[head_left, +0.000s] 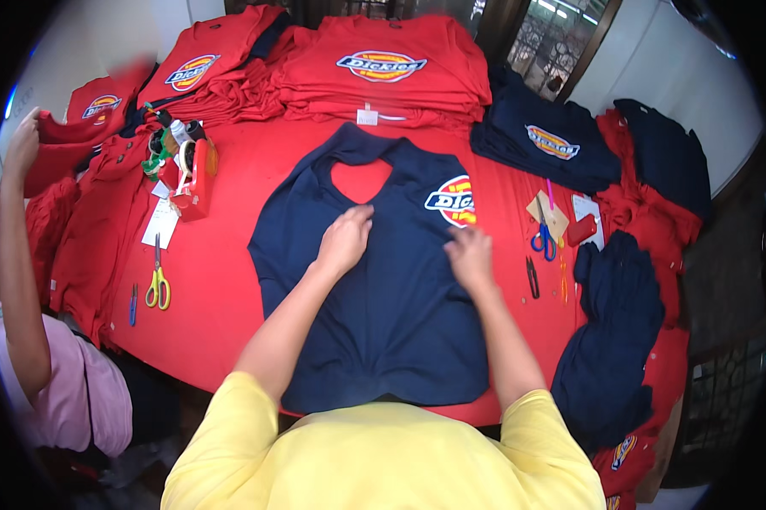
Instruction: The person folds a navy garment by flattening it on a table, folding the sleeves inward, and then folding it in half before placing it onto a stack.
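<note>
A navy T-shirt (400, 323) lies spread over the red cloth, its neck opening away from me. Its right edge cuts through a round printed badge (453, 201), so part of the print is hidden. My left hand (346, 238) rests on the shirt just below the neck opening, fingers stretched out, holding nothing. At the shirt's right edge, below the badge, my right hand (470, 257) touches the fabric with its fingers bent a little and apart. No cloth shows gripped in it.
Red shirt stacks (383, 85) line the back; folded navy shirts (544, 136) sit back right. Yellow-handled scissors (158, 285) and a red box of supplies (198, 183) lie left; blue-handled scissors (543, 242) and black snips (532, 276) right. A co-worker's hand (24, 144) lifts red cloth.
</note>
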